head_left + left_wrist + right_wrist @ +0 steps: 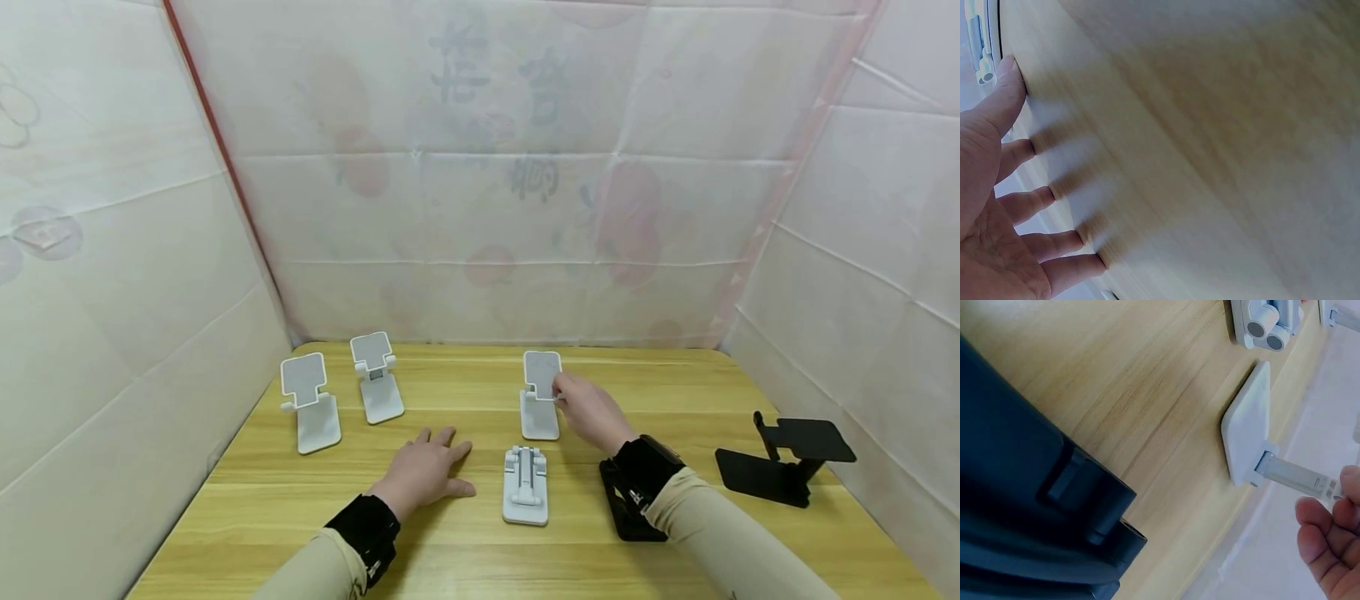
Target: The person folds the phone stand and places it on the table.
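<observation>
My right hand (592, 412) pinches an unfolded white phone stand (542, 371) at the right side of its tilted panel. In the right wrist view, the curled fingers (1315, 540) are at the upper end of the stand's arm (1294, 476), above its flat base (1249, 422). My left hand (422, 473) rests on the tabletop, fingers spread and holding nothing. Between the hands lies a folded white phone stand (525, 496). A folded black phone stand (626, 510) lies under my right wrist, partly hidden by it.
Two unfolded white phone stands (303, 383) (382, 398) stand at the table's left. An unfolded black phone stand (813, 439) stands near the right edge. Pale sheeting (480, 208) rises behind the wooden table (450, 554) and on both sides.
</observation>
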A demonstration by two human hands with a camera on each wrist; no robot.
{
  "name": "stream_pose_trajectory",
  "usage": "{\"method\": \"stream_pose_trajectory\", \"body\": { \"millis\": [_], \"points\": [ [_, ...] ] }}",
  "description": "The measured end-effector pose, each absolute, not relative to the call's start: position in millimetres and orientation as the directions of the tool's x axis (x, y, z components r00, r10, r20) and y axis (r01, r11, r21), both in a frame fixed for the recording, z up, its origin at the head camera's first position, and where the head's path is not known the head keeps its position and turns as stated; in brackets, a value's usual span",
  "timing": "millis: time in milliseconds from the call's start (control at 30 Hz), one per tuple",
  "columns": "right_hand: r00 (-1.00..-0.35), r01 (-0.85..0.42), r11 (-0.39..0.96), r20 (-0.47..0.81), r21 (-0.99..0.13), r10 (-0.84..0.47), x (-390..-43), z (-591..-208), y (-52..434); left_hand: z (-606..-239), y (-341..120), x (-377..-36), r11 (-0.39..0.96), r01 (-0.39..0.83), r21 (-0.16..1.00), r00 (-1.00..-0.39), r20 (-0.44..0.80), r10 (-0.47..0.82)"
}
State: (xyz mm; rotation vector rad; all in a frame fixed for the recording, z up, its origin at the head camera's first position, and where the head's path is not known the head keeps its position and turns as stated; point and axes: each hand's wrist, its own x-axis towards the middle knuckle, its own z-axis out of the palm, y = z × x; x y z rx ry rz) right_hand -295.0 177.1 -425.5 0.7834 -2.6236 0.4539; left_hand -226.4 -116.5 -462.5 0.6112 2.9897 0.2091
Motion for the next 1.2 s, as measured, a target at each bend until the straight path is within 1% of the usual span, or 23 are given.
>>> {"method": "stream_pose_trajectory", "body": {
  "millis": [67,167,233,300,367,467,633,800,900,1033,1200],
  "points": [
    [-0.795,-0.563,0.791,0.417,-0.238,-0.440,-294,-426,178,-462,-117,-226,0.911,0.385,0.148,-0.917,-0.054,0.396],
    [-0.865,-0.486,0.784,0.340,-0.386,-0.369,-294,-423,179,-462,-117,-226,0.910,0.385,0.151,-0.916,-0.054,0.397],
    [-0.919,-0.392,0.767,0.255,-0.507,-0.301,-295,-420,178,-462,-117,-226,0.910,0.386,0.153,-0.916,-0.052,0.398],
    [-0.960,-0.280,0.730,0.161,-0.623,-0.231,-297,-418,178,-462,-117,-226,0.909,0.387,0.154,-0.916,-0.049,0.398],
    [-0.982,-0.177,0.681,0.078,-0.711,-0.173,-299,-416,178,-463,-117,-226,0.909,0.388,0.152,-0.916,-0.047,0.399],
    [-0.994,-0.053,0.603,-0.018,-0.796,-0.111,-302,-415,177,-463,-117,-226,0.909,0.387,0.155,-0.916,-0.048,0.398],
    [-0.990,0.075,0.479,-0.123,-0.874,-0.069,-306,-416,178,-465,-117,-227,0.909,0.388,0.151,-0.916,-0.049,0.399],
    [-0.970,0.178,0.322,-0.220,-0.930,-0.100,-312,-415,181,-465,-118,-226,0.909,0.392,0.142,-0.915,-0.040,0.401],
    [-0.962,0.217,0.244,-0.249,-0.945,-0.109,-316,-417,180,-464,-118,-226,0.910,0.391,0.140,-0.915,-0.042,0.400],
    [-0.964,0.224,0.196,-0.246,-0.955,-0.099,-319,-418,178,-464,-118,-227,0.912,0.390,0.131,-0.916,-0.044,0.398],
    [-0.966,0.214,0.201,-0.238,-0.956,-0.103,-319,-420,177,-465,-118,-228,0.910,0.396,0.121,-0.914,-0.046,0.404]
  ]
}}
